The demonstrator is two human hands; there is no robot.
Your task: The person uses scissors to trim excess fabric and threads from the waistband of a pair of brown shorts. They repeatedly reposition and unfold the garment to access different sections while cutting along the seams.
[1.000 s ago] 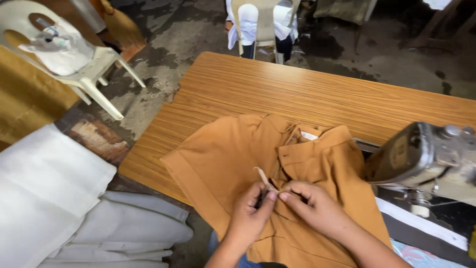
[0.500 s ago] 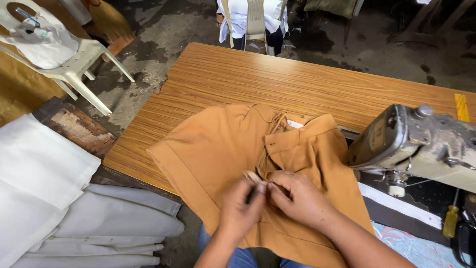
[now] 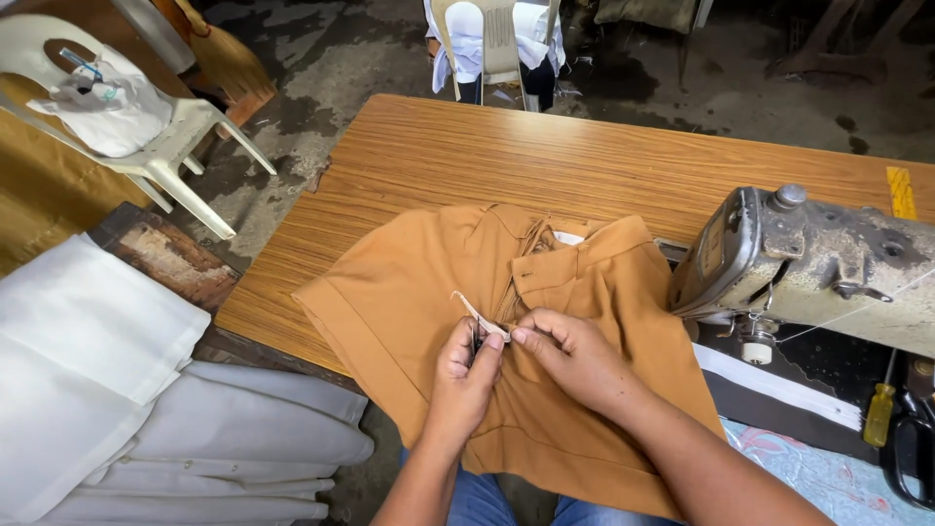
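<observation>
Wood-grain table (image 3: 409, 166), sewing machine (image 3: 808, 263) at right. Vs 1 s back: camera dipped closer, both hands barely shifted, same spot on shirt placket. Left hand (image 3: 466, 368) fingers pinched on small dark tool; right hand (image 3: 575, 356) fingertips clamped on pale strip (image 3: 479, 317). Tan shirt (image 3: 409, 292) flat at near table edge. Wrists low, forearms angled inward.

Setting: a small sewing workshop.
Machine: an industrial sewing machine (image 3: 808, 263), worn and grey, is mounted at the right of the bench (image 3: 467, 156).
Work piece: a tan garment (image 3: 487, 321) is spread on the wood-grain bench.
Stock: folded white cloth (image 3: 127, 409) is stacked at the left.
Tools: a yellow-handled screwdriver (image 3: 878, 414) is seen beside the machine.
Floor: stained bare concrete (image 3: 321, 68), with plastic chairs (image 3: 146, 127).
</observation>
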